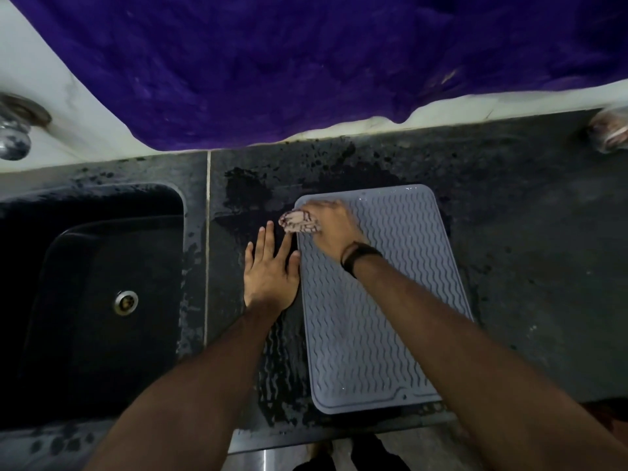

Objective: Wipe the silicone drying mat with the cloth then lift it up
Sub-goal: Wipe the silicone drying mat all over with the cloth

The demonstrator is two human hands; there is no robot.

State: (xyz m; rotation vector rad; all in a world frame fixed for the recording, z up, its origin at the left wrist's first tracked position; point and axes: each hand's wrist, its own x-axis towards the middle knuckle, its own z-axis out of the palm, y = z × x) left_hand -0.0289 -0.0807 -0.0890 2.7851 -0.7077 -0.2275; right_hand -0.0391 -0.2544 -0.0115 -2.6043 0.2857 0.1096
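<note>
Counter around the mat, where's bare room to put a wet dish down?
Widest bare patch: the counter right of the mat, up to the wall. A narrower wet strip lies behind the mat. Crowded: the gap between the sink and mat, where the left hand lies flat; the right hand presses the cloth at the mat's far-left corner.

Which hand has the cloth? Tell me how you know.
The right hand, wearing the dark wristband: it presses the cloth on the mat's far left corner. The left hand lies flat on the counter, holding nothing.
</note>
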